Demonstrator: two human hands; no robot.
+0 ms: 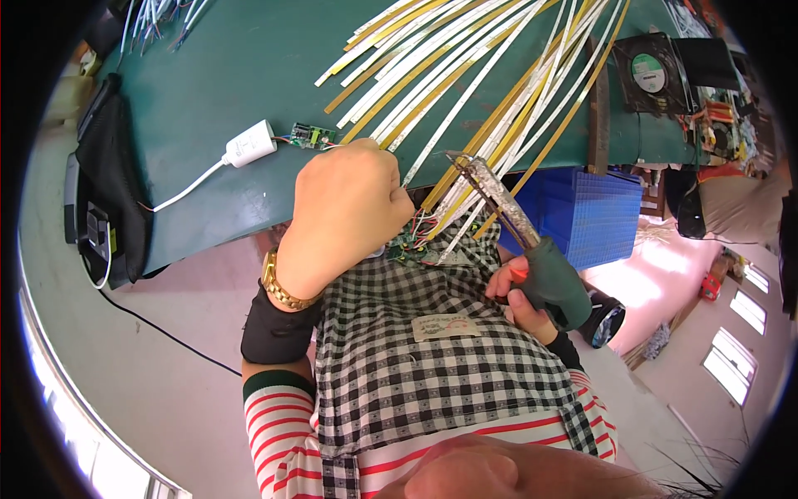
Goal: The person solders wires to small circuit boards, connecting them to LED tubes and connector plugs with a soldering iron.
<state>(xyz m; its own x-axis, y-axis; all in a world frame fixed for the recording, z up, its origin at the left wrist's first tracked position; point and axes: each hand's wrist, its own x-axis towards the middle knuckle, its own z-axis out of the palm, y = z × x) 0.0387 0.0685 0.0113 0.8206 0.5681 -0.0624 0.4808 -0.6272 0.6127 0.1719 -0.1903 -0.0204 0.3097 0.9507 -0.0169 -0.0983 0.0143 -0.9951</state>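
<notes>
- Right hand (pixel 532 320), right of centre: fingers grip a green-handled soldering gun (pixel 553 283).
- Left hand (pixel 353 204), centre: fingers curled; contents cannot be told.
- Circuit board (pixel 406 248), mid-frame: soldering apparently underway; next move calls for steadied wires (pixel 425 223).

On the table (pixel 208 83), strips (pixel 509 125) lie between the corded connector (pixel 249 144) and fan (pixel 652 79).

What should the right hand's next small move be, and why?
Probably tilt the dark-handled, metal-shafted tool, held in the right hand, toward the small green circuit board over the checked apron: its tip points away from that board, toward the long white and yellow strips.
</notes>
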